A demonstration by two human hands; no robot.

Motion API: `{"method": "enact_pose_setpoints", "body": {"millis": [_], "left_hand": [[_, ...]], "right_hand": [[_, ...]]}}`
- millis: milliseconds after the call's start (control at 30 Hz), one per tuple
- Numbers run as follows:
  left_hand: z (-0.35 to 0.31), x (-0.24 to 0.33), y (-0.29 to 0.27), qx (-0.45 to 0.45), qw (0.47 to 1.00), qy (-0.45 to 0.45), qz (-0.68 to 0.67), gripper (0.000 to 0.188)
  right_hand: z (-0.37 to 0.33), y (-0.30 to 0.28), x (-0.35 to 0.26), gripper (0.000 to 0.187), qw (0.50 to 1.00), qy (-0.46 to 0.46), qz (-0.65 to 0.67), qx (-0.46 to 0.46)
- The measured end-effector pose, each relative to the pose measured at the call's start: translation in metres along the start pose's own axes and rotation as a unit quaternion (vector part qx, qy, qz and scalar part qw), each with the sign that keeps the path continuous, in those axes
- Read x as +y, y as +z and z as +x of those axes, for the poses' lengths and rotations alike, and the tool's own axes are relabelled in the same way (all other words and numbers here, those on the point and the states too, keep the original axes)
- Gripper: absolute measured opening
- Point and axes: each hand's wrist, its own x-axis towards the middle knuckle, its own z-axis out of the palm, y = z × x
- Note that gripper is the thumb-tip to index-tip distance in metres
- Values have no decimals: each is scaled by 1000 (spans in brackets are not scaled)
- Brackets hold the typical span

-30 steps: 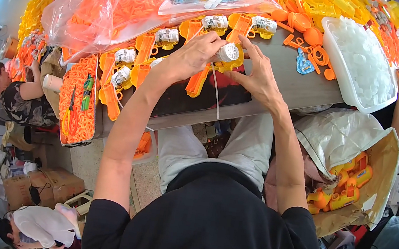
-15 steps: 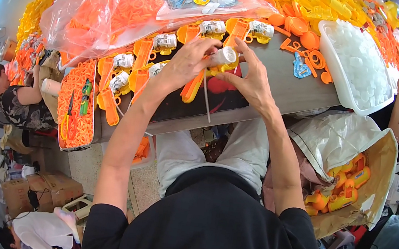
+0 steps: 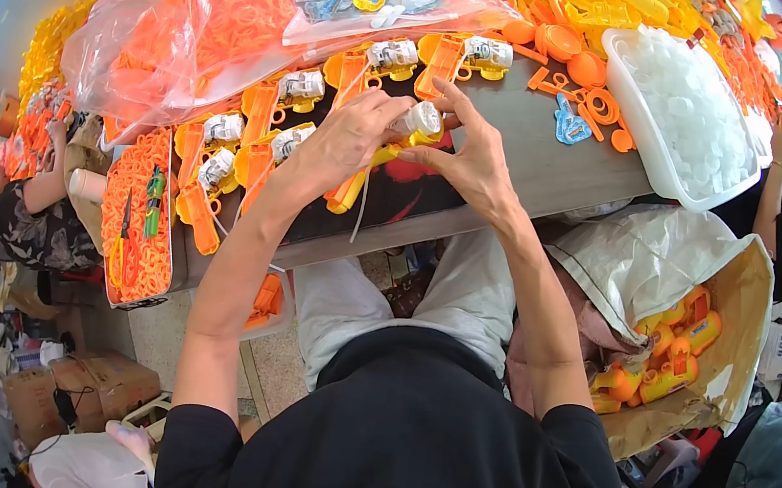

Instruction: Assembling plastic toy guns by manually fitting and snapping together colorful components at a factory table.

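Observation:
My left hand (image 3: 351, 135) is closed around a half-built orange and yellow plastic toy (image 3: 348, 191), its handle pointing down toward me. A white cylinder (image 3: 422, 120) sits in the toy's top, and a thin pale tube hangs below. My right hand (image 3: 476, 164) curves round the cylinder end from the right, thumb below and index finger above, touching the toy's edge; its other fingertips are partly hidden. Left of and beyond my hands stand similar orange toy shells (image 3: 345, 70) with white cylinders (image 3: 392, 54) in them, set out in rows on the table.
An orange-ring tray (image 3: 166, 259) holds scissors (image 3: 125, 248) at left. Behind are clear bags of orange parts (image 3: 244, 12) and yellow parts. A white tub (image 3: 624, 127) of translucent pieces stands right, above a sack (image 3: 744, 340) of orange toys. Other people work at both sides.
The view has shifted slightly, moving the scene left. The white cylinder has tipped a little, so its open end no longer faces me. Both hands stay around the toy.

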Motion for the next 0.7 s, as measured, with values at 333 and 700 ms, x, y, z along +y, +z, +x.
{"method": "enact_pose_setpoints", "body": {"millis": [333, 700], "left_hand": [[-17, -7, 27, 85, 993, -57, -54, 30], [-33, -1, 46, 145, 982, -112, 45, 15]], "right_hand": [[-12, -10, 10, 80, 990, 36, -93, -99], [-37, 8, 28, 70, 946, -104, -292, -90]]}}
